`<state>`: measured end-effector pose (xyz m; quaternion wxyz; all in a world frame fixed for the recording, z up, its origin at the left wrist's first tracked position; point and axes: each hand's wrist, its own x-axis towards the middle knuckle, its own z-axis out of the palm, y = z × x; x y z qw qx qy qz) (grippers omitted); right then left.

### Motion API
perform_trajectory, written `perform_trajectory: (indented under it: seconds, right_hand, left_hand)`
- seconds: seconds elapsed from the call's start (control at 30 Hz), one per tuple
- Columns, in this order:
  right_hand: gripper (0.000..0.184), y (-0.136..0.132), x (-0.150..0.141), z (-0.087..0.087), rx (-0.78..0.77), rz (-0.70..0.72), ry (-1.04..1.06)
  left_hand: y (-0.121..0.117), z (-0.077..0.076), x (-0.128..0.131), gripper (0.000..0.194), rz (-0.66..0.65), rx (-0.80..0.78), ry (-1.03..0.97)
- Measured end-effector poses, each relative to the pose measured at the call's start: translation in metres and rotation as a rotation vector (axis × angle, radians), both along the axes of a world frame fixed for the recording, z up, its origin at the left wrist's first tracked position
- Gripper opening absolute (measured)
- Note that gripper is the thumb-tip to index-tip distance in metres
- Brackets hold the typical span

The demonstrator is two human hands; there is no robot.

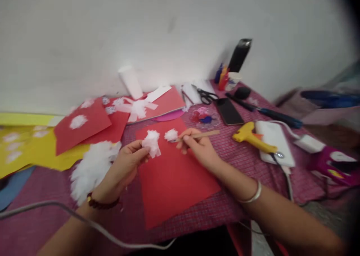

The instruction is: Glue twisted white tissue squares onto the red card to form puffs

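L hand (132, 154): thumb + fingers pinched tog. on wht. tissue piece (152, 144), held over upper L part of red sheet (174, 181); contact w/ sheet unclear. R hand (198, 147): fingers closed round wooden stick (208, 133), its L end near wht. puff (171, 135) at sheet's top; whether they touch, can't tell (blur, fingertips in the way). L forearm partly hides wht. tissue heap (88, 169). Yellow glue gun (249, 136) covers part of wht. device (277, 143). Magenta box (332, 169), far R: blurred, print illegible. Blue sheet (17, 188) cut off at L edge; gray cable (67, 210) likewise.
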<state>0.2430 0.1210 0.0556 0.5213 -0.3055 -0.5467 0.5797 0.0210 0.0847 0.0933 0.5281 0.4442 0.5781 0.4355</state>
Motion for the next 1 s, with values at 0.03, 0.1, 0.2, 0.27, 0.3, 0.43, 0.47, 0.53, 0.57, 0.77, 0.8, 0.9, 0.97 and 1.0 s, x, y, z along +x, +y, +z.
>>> perform_trajectory:
  seconds: [0.03,0.1,0.2,0.27,0.3,0.43,0.47,0.53,0.57,0.77,0.8,0.9,0.97,1.0]
  right_hand:
    - [0.022,0.000,0.001,0.001,0.001,-0.006,0.006]
    - [0.019,0.001,0.002,0.002,-0.005,-0.014,0.011]
    - [0.016,0.002,0.005,0.001,-0.030,-0.003,-0.001]
    - [0.015,0.001,0.005,0.000,-0.038,0.021,-0.024]
    - [0.014,0.000,0.004,0.000,-0.037,0.039,-0.039]
    - [0.015,-0.004,0.001,0.000,-0.015,0.102,-0.072]
    - [0.015,-0.006,0.000,0.000,-0.008,0.110,-0.069]
    - [0.015,-0.008,0.000,0.001,0.009,0.127,-0.062]
    - [0.015,-0.009,-0.001,0.002,0.017,0.136,-0.061]
    - [0.015,-0.015,-0.004,0.004,0.038,0.211,-0.037]
    - [0.014,-0.016,-0.005,0.004,0.047,0.222,-0.030]
    - [0.011,-0.019,-0.008,0.003,0.074,0.240,-0.028]
    - [0.010,-0.020,-0.010,0.002,0.084,0.242,-0.038]
    - [0.010,-0.020,-0.011,0.001,0.088,0.240,-0.044]
  left_hand:
    - [0.008,-0.004,0.008,0.016,-0.018,-0.005,-0.012]
    - [0.016,-0.012,0.018,0.017,-0.035,-0.017,-0.010]
    - [0.012,-0.019,0.015,0.020,-0.135,-0.060,0.077]
    - [0.005,-0.017,0.008,0.027,-0.285,-0.065,0.243]
    - [0.003,-0.014,0.005,0.030,-0.350,-0.025,0.370]
    - [-0.001,-0.002,-0.002,0.033,-0.321,0.282,0.809]
    - [-0.001,-0.001,-0.003,0.030,-0.263,0.298,0.799]
    - [-0.001,-0.001,-0.004,0.023,-0.175,0.204,0.612]
    - [0.000,-0.002,-0.004,0.019,-0.145,0.128,0.464]
    - [-0.004,-0.012,0.001,0.016,-0.088,-0.120,-0.130]
    - [-0.005,-0.013,0.002,0.018,-0.080,-0.131,-0.140]
    - [-0.007,-0.014,0.007,0.021,-0.071,-0.164,-0.136]
    - [-0.008,-0.014,0.010,0.020,-0.080,-0.173,-0.140]
    - [-0.008,-0.014,0.011,0.020,-0.085,-0.172,-0.147]
